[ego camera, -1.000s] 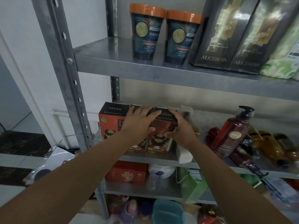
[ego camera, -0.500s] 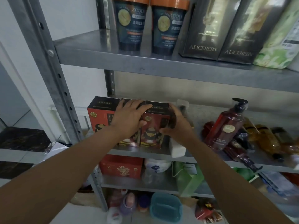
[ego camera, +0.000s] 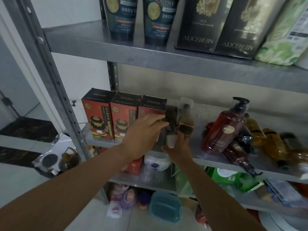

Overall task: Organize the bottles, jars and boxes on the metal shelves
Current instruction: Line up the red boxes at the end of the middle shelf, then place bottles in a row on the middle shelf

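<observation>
Three red boxes (ego camera: 98, 117) now stand side by side at the left end of the middle shelf (ego camera: 233, 161). Half a second ago our left grip covered the second and third; now the first two show bare. The left grip (ego camera: 145, 130) has slid right, and its fingers lie straight across the front of the third box (ego camera: 152, 105), clasping nothing. The right grip (ego camera: 179, 148), which then pressed that box's right side, has dropped lower. It now curls round the foot of an amber bottle (ego camera: 185, 125) just beside the box, though blur hides how firm that hold is.

We see grey metal shelves hung on a perforated post (ego camera: 50, 69) at the left, with a dark tiled ledge (ego camera: 28, 130) beyond it and a white wall (ego camera: 78, 74) behind. The upper shelf (ego camera: 116, 53) carries two dark jars (ego camera: 122, 19), two black boxes (ego camera: 196, 22) and a green pouch (ego camera: 280, 39). Further right on the middle shelf a red pump bottle (ego camera: 228, 129) stands, with a heap of lying bottles (ego camera: 270, 144) against it. Below are a white jar (ego camera: 156, 164) and a green bag (ego camera: 231, 179), and on the floor a teal tub (ego camera: 165, 207).

We find bare metal left of the jars on the upper shelf, and between the amber bottle and the pump bottle on the middle one.
</observation>
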